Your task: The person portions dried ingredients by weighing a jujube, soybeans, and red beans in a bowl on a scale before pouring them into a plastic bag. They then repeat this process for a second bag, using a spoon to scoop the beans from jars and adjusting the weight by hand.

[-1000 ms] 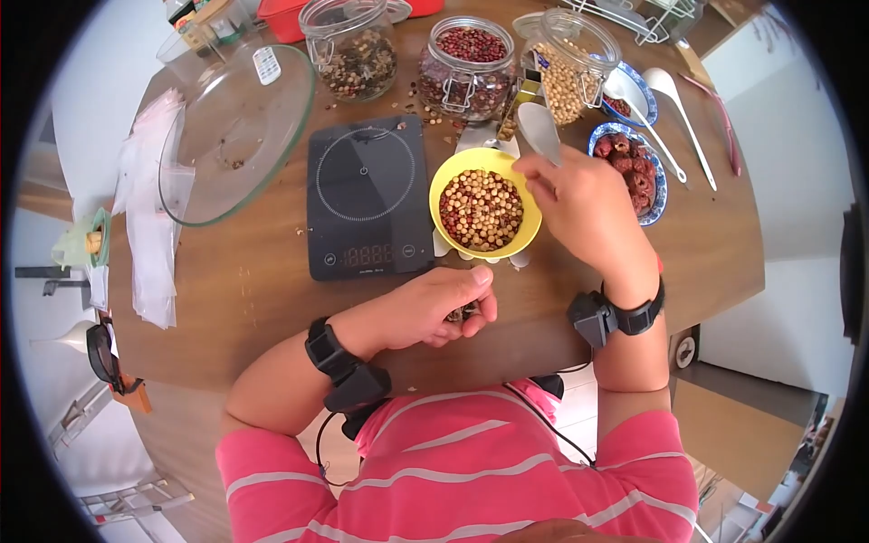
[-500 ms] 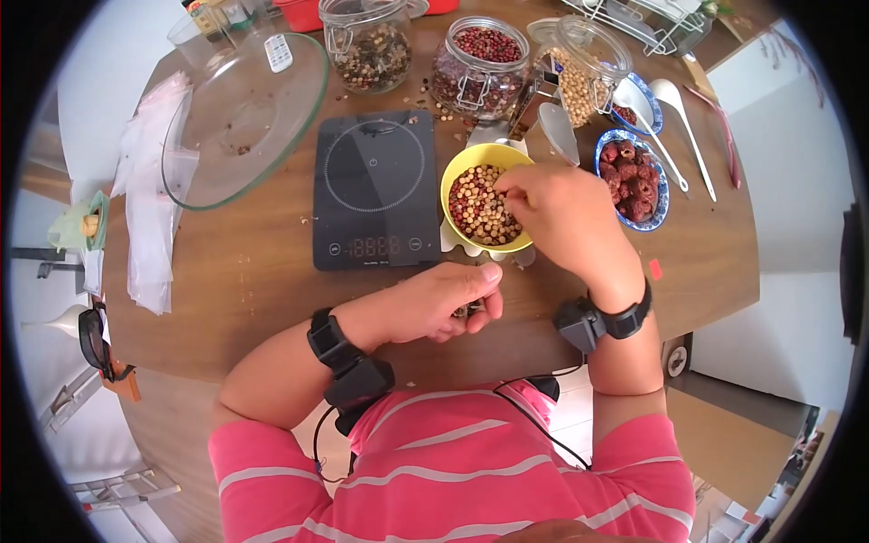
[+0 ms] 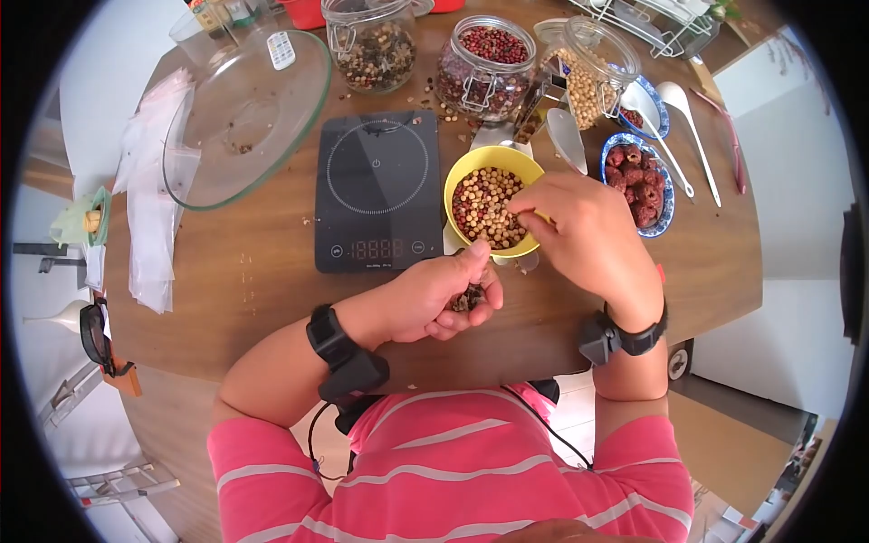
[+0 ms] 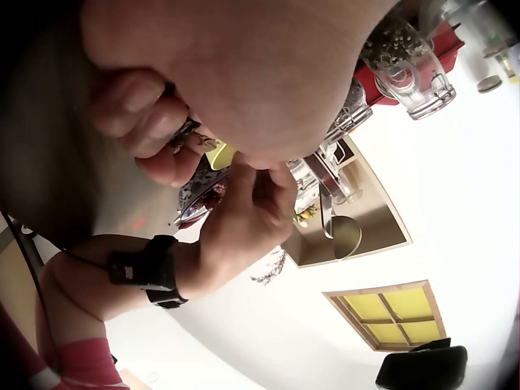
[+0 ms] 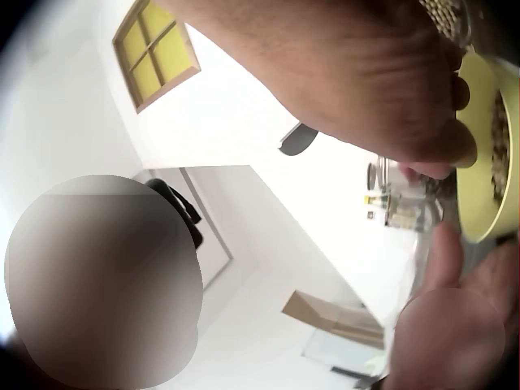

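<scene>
My left hand [image 3: 430,297] is cupped, fingers curled round dark dried bits [image 3: 468,299], with its thumb raised near the front rim of a yellow bowl [image 3: 480,160]. Mixed pale and dark red beans [image 3: 486,204] partly fill the bowl. Over the bowl's right side hangs my right hand [image 3: 593,237], its thumb and fingertips drawn together above the beans. I cannot tell whether anything is pinched there. From the left wrist, the right hand [image 4: 244,227] appears beyond the left one [image 4: 236,73]. The bowl [image 5: 479,146] shows beside the right fingertips in the right wrist view.
A black kitchen scale [image 3: 377,195] lies left of the bowl, with a glass lid [image 3: 244,136] farther left. Behind stand jars of dark bits [image 3: 371,50], red beans [image 3: 486,68] and pale beans [image 3: 584,81]. Right lie a blue-patterned dish [image 3: 670,195] of dried red fruit and a white spoon [image 3: 688,136].
My right hand has come in from the bowl's right rim to over the beans, then drawn slightly back right. The left hand has risen nearer the bowl, showing more dark bits.
</scene>
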Available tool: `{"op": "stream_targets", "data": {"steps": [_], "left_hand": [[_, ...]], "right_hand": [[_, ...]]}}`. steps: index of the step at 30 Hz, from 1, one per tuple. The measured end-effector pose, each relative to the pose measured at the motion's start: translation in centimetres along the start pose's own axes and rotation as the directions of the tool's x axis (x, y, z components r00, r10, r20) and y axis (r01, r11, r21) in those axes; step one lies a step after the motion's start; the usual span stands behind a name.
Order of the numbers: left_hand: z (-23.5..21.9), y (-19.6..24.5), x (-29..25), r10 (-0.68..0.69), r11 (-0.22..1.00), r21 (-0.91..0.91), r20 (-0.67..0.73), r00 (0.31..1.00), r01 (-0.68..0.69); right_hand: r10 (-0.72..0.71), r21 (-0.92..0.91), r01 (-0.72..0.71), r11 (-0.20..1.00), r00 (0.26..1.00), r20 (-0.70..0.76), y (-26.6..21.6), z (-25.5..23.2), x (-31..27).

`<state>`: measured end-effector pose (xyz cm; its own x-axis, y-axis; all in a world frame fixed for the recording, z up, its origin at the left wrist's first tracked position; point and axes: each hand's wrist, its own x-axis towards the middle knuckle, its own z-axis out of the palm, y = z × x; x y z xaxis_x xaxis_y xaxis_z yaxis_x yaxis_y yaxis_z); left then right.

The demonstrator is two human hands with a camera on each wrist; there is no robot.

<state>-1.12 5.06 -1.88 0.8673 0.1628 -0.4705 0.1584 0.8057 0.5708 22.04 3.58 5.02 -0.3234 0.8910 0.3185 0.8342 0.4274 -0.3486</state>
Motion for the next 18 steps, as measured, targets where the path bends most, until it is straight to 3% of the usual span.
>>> {"op": "stream_targets", "data": {"steps": [1, 3, 6, 10, 12, 16, 18], "left_hand": [[0.1, 0.0, 0.0, -0.01, 0.999, 0.032, -0.014, 1.0, 0.011], [0.3, 0.0, -0.1, -0.022, 0.998, 0.065, -0.025, 0.999, 0.023], [0.5, 0.0, -0.1, -0.013, 0.994, 0.106, -0.038, 0.999, 0.017], [0.6, -0.1, -0.2, 0.001, 0.992, 0.13, -0.034, 0.999, 0.003], [0.7, -0.1, -0.4, 0.006, 0.991, 0.133, -0.039, 0.999, 0.0], [0.7, -0.2, -0.4, 0.029, 0.986, 0.167, -0.023, 0.999, -0.025], [0.7, -0.3, -0.4, 0.031, 0.984, 0.176, -0.016, 0.999, -0.028]], "right_hand": [[-0.002, -0.001, 0.002, 1.0, 1.0, 0.001, 0.4, 0.5, 0.0], [0.005, -0.264, 0.013, 0.965, 0.998, 0.067, 1.0, 1.3, -0.2], [-0.016, -0.393, 0.064, 0.917, 0.992, 0.124, 0.5, 1.7, 0.2], [0.017, -0.462, 0.069, 0.884, 0.984, 0.179, 0.1, 2.4, 0.7], [0.11, -0.573, 0.053, 0.818, 0.963, 0.247, -0.3, 2.4, 1.1], [0.106, -0.595, 0.079, 0.8, 0.957, 0.27, -0.4, 2.6, 1.2], [0.048, -0.573, 0.078, 0.816, 0.978, 0.201, -0.2, 2.8, 1.0]]}}
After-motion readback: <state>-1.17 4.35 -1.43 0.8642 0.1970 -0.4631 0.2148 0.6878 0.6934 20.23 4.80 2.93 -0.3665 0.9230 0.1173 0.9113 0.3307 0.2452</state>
